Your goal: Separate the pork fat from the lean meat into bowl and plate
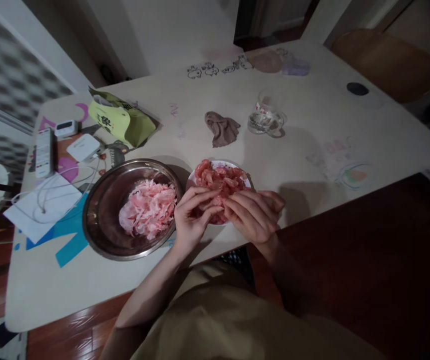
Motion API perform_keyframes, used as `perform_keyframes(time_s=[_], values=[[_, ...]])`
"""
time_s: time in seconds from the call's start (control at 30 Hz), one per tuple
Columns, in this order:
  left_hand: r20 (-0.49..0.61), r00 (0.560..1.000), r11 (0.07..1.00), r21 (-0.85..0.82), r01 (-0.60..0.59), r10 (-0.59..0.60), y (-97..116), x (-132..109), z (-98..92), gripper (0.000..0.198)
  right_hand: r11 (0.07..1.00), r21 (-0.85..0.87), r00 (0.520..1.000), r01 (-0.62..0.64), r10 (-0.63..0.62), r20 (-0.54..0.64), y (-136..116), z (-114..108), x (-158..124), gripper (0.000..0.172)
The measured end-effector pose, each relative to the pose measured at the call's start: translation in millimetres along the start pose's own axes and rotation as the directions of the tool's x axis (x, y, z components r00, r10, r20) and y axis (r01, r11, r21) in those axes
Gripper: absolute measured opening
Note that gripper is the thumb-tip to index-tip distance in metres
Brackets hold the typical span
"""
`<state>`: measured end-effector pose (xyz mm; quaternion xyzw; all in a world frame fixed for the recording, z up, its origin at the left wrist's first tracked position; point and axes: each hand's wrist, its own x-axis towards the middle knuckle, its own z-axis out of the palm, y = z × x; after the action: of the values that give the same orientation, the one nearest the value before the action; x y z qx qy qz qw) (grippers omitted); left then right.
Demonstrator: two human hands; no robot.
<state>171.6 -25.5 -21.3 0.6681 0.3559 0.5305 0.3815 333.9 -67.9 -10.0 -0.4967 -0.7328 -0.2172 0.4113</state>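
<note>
A small white plate near the table's front edge carries a heap of red-pink fruit pieces. Both hands meet over its near side. My left hand and my right hand have their fingers curled together around one red-pink piece, pinching it between the fingertips. Just left of the plate stands a round metal bowl with a pile of pale pink peeled scraps in it.
A glass cup and a crumpled brown cloth lie beyond the plate. At the left are a green bag, a remote, white cables on paper and small white devices. A wooden chair stands at the far right.
</note>
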Motion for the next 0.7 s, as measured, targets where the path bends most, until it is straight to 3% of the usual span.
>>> perform_keyframes(time_s=[0.2,0.47,0.7], values=[[0.031,0.999,0.997,0.068,-0.028,0.026,0.3,-0.4,-1.5,0.016,0.996,-0.059,0.998,0.06,-0.061,-0.017,4.0,5.4,-2.3,0.002],[0.079,0.993,0.994,0.062,-0.09,0.085,-5.4,-2.1,-2.4,0.01,0.993,0.072,0.994,-0.096,0.1,-0.049,4.8,10.8,4.7,0.012],[0.041,0.996,0.994,0.061,-0.085,0.083,-2.5,-1.5,-2.5,0.013,0.991,-0.014,0.986,-0.135,0.133,-0.097,6.3,5.1,4.7,0.01]])
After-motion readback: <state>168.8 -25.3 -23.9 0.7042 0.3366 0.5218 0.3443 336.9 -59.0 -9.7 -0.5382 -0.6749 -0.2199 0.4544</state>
